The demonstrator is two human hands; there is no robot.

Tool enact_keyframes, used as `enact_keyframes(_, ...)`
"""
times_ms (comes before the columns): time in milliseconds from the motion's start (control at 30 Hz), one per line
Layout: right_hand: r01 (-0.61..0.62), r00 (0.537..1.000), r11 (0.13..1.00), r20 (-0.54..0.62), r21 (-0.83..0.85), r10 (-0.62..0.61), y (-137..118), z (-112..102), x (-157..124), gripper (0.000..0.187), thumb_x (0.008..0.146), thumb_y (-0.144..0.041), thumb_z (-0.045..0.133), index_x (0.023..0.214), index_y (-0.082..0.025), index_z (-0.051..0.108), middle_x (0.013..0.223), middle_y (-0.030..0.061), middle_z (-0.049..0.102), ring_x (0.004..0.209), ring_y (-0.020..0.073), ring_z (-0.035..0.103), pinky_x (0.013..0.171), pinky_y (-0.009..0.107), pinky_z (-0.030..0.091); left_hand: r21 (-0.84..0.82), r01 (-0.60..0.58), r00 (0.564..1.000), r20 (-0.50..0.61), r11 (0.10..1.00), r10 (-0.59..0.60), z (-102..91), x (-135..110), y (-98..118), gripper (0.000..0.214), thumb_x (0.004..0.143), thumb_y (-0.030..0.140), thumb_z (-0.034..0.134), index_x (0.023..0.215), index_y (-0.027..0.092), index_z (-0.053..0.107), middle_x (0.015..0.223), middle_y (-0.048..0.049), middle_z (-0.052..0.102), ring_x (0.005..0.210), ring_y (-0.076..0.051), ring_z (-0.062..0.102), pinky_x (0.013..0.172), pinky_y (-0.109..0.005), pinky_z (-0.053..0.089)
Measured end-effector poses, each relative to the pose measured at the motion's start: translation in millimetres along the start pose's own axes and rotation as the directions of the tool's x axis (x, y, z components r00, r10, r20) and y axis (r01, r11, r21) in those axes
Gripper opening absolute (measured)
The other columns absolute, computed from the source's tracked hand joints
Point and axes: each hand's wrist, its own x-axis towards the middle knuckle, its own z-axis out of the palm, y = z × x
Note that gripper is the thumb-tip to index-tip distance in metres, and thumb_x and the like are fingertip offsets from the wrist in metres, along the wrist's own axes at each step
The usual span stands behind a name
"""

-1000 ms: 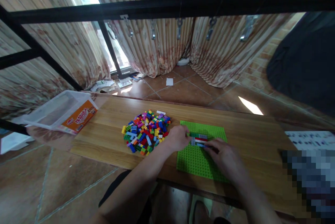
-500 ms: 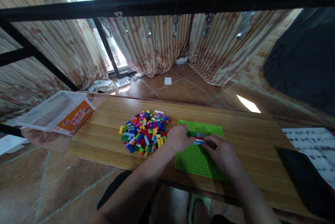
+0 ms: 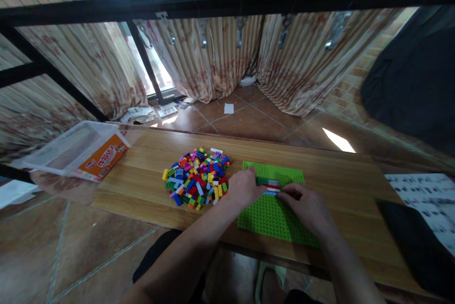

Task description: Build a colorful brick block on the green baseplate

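Note:
On the green baseplate (image 3: 273, 218) sits a small block of toy bricks (image 3: 272, 187) in rows of green, red, white and light blue. My left hand (image 3: 245, 185) is closed at the left end of these rows, its thumb against the near side and part of the bricks hidden behind it. At the right end, my right hand (image 3: 305, 204) has thumb and index finger curled together against the bricks. Left of the baseplate lies a loose pile of many-coloured bricks (image 3: 199, 180) on the wooden table (image 3: 142, 176).
A clear plastic box (image 3: 71, 142) with an orange label stands at the table's left end. To the right are a black flat object (image 3: 408, 233) and a printed sheet (image 3: 423, 199). A black metal bar (image 3: 220, 3) with hooks crosses above, before striped curtains.
My right hand has shifted slightly right and its grip has drawn back, so more of the red, white and light blue rows shows. My left hand stays at the left end.

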Motion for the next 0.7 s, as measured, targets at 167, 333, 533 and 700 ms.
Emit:
enact_keyframes(167,-0.053,0.998,0.998,-0.028,0.037,0.054,-1.3,1.0,2.6,0.028,0.071,-0.048,0.065,0.077,-0.022,0.072,0.075,0.0033,0.073,0.067,0.0195,0.065,0.064,0.033,0.047,0.002,-0.003,1.0,0.001,1.0,0.003,-1.0,-1.3,1.8,0.047,0.081,0.053,0.059,0.112,0.018,0.061,0.097,-0.012,0.072,0.098,-0.031,0.068,0.084,-0.041,0.054)
enact_keyframes(333,-0.077,0.996,0.993,-0.028,0.088,0.08,-4.7,-0.4,5.2,0.029,0.067,-0.05,0.067,0.072,-0.022,0.072,0.069,0.0032,0.072,0.063,0.0197,0.065,0.06,0.032,0.046,-0.001,-0.008,1.0,0.005,1.0,0.008,-0.7,-2.0,2.5,0.046,0.081,0.052,0.059,0.112,0.018,0.061,0.099,-0.0121,0.072,0.098,-0.031,0.068,0.084,-0.04,0.054)
enact_keyframes(533,-0.041,0.998,0.998,-0.048,0.046,0.043,-4.2,-0.5,8.1,0.027,0.067,-0.049,0.067,0.069,-0.023,0.072,0.064,0.0023,0.07,0.058,0.0185,0.063,0.055,0.031,0.043,0.011,0.027,1.0,-0.013,1.0,-0.027,2.5,-1.8,3.2,0.045,0.081,0.05,0.062,0.114,0.02,0.061,0.099,-0.0113,0.073,0.099,-0.03,0.068,0.084,-0.04,0.054)
enact_keyframes(700,-0.047,0.998,0.998,-0.041,0.043,0.049,-3.4,0.6,9.5,0.027,0.066,-0.05,0.066,0.068,-0.023,0.072,0.062,0.002,0.07,0.055,0.0181,0.061,0.054,0.031,0.042,0.013,0.066,0.998,-0.008,0.998,-0.066,1.6,-2.4,7.3,0.045,0.081,0.05,0.063,0.113,0.019,0.061,0.101,-0.0123,0.072,0.099,-0.03,0.069,0.083,-0.039,0.054)
